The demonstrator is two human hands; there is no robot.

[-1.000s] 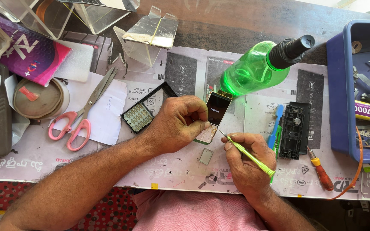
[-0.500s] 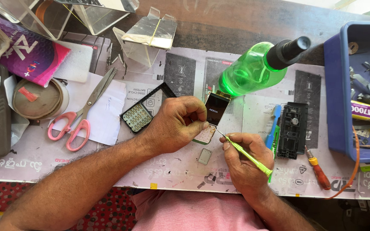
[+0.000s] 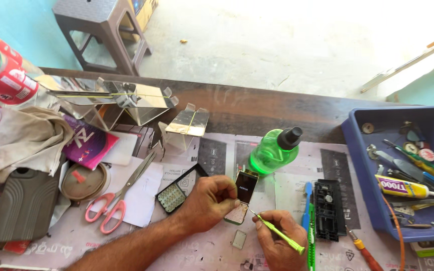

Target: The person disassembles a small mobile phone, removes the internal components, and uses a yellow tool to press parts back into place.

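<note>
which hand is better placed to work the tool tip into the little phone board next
Right, probably. The right hand grips the green tool, its tip pointing at the lower end of the small phone board. The left hand is clamped around that board, steadying it on the table.

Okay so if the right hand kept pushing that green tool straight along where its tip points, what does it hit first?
The right hand aims the green tool up-left; first in line looks like the small phone held by the left hand, near its lower edge, though depth is unclear.
</note>
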